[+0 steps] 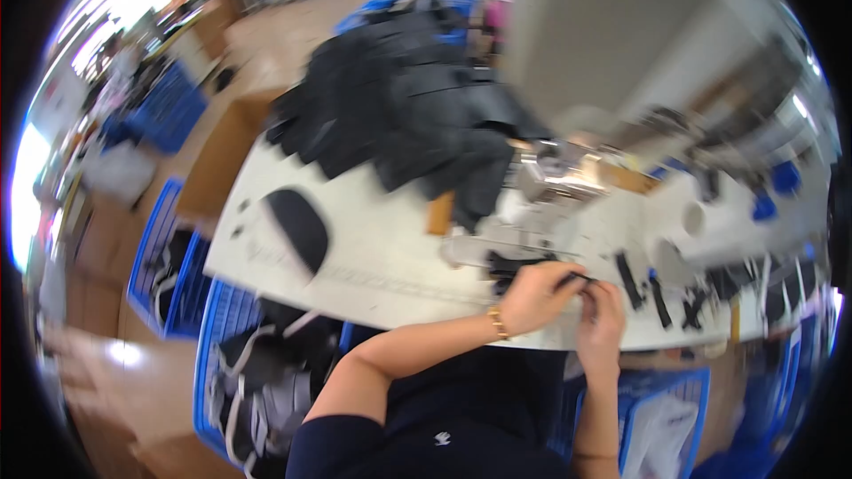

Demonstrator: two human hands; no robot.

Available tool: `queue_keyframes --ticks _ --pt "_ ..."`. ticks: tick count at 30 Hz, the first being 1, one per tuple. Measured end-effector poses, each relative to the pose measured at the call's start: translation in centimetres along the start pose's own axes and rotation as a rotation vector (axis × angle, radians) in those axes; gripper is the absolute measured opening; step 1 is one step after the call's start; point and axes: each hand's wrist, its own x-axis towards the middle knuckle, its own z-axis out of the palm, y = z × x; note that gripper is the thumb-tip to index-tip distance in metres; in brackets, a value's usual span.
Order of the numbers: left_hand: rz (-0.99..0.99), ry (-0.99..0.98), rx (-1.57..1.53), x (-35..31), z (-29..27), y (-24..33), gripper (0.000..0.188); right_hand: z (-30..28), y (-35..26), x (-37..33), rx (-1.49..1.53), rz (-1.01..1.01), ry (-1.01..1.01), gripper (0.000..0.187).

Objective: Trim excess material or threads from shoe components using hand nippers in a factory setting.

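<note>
My left hand [538,295], with a gold bracelet at its wrist, is closed on a small black fabric piece [572,278] at the table's front edge. My right hand [603,312] pinches the same piece from the right, its fingertips close to the left ones. More black fabric [515,264] lies just left of my left hand, below the metal head of a sewing machine [561,168]. Motion blur hides the piece's exact shape.
A heap of dark fabric panels [382,98] covers the back of the white table [382,262]. A curved black piece [302,229] lies at left, black strips [630,280] at right. Blue crates [206,364] with fabric stand below the left edge, another crate [701,390] at lower right.
</note>
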Motion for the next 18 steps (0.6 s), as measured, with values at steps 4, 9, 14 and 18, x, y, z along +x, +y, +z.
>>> queue_keyframes --ticks 4,9,14,18 --pt "-0.165 -0.052 0.035 0.5 -0.6 0.4 0.018 0.3 1.2 0.2 -0.032 -0.009 -0.154 0.012" --pt "-0.222 -0.004 -0.170 0.7 0.4 0.2 0.019 1.1 1.7 -0.2 -0.093 -0.071 -0.081 0.013" --pt "-0.278 -0.015 -0.214 0.6 1.8 0.2 0.025 0.4 2.6 -1.5 -0.106 -0.031 0.040 0.012" --pt "-0.265 -0.108 -0.183 0.6 1.8 -0.7 0.027 0.6 3.4 -2.4 0.022 0.014 0.024 0.012"
